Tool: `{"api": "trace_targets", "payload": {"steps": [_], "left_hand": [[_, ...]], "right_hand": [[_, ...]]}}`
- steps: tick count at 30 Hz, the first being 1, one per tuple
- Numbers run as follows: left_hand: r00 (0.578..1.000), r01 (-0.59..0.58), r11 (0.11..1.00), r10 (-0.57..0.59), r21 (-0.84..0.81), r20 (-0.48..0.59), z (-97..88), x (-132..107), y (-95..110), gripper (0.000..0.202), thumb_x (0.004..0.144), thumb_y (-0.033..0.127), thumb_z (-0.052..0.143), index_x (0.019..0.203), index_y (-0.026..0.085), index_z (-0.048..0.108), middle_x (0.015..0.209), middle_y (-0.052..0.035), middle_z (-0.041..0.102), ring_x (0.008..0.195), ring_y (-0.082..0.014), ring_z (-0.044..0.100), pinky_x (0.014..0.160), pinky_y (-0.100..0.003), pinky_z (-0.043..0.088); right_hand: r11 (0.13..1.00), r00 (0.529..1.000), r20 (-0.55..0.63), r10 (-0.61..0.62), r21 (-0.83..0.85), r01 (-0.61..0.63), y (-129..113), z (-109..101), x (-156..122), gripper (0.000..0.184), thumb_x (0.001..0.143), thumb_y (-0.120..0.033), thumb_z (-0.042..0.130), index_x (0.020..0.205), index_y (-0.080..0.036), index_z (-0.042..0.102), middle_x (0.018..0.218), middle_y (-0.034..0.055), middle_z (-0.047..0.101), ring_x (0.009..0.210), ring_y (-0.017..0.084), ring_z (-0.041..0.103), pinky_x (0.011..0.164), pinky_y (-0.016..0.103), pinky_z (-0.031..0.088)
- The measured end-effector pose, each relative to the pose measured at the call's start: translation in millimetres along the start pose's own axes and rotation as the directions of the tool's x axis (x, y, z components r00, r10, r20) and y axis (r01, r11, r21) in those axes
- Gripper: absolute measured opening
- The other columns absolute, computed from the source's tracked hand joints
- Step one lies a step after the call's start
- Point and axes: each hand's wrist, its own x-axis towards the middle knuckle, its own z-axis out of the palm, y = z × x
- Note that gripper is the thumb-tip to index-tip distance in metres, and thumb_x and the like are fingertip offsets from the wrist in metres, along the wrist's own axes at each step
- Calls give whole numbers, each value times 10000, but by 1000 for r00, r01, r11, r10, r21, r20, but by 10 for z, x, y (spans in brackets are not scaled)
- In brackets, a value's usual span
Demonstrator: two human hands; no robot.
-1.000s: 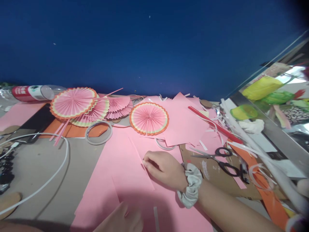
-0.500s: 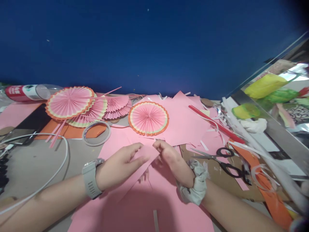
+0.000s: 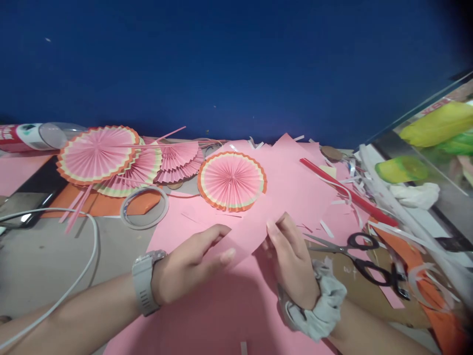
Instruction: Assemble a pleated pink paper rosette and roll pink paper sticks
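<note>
A pink paper sheet [image 3: 244,234] is lifted off the table between both hands. My left hand [image 3: 188,264], with a grey watch on its wrist, pinches the sheet's near left edge between thumb and fingers. My right hand [image 3: 290,256], with a grey scrunchie on its wrist, grips the sheet's right edge. Under them lies a larger pink sheet [image 3: 221,315]. A round pleated paper fan [image 3: 231,180], pink with yellow and orange rims, lies just beyond the hands.
More pleated fans [image 3: 96,155] lie at the back left by a tape ring [image 3: 144,209] and a plastic bottle [image 3: 25,137]. Black-handled scissors [image 3: 364,259] rest on cardboard at the right. A white cable [image 3: 86,256] loops at the left. Paper scraps lie about.
My left hand came up from the bottom edge and took hold of the sheet. Both hands lifted the sheet off the table, and my right hand shifted to the right along it.
</note>
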Motion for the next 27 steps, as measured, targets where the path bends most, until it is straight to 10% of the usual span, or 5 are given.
{"api": "trace_targets", "payload": {"steps": [9, 14, 21, 27], "left_hand": [[976, 206, 978, -206, -15, -76, 47, 29, -72, 344, 934, 401, 359, 776, 139, 517, 661, -15, 583, 590, -115, 525, 557, -213, 418], [997, 42, 996, -48, -84, -68, 26, -13, -81, 383, 961, 371, 283, 775, 143, 529, 737, -20, 565, 713, -133, 521, 680, -239, 442], [979, -120, 962, 155, -245, 130, -3, 19, -43, 397, 974, 310, 257, 866, 121, 589, 899, -85, 629, 850, -173, 585, 849, -308, 446], [962, -30, 961, 102, -274, 252, -36, 0, -54, 399, 971, 369, 264, 946, 118, 572, 866, -104, 659, 847, -188, 610, 857, -324, 446]], "right_hand": [[894, 973, 171, -156, -395, 213, -21, -46, -61, 133, 901, -312, 463, 811, -228, 512, 661, -11, 497, 597, 140, 490, 543, 268, 384], [788, 924, 373, -84, -542, 291, -44, -19, -55, 185, 894, -254, 462, 721, -209, 508, 620, -13, 510, 585, 145, 506, 593, 279, 400], [877, 831, 498, -249, -248, 411, -59, -25, -22, 176, 904, -194, 477, 770, -209, 590, 645, -6, 565, 695, 139, 536, 688, 267, 429], [940, 887, 455, -76, -265, 216, -78, 2, -35, 206, 899, -251, 499, 726, -200, 597, 677, 14, 607, 695, 155, 579, 684, 288, 459]]}}
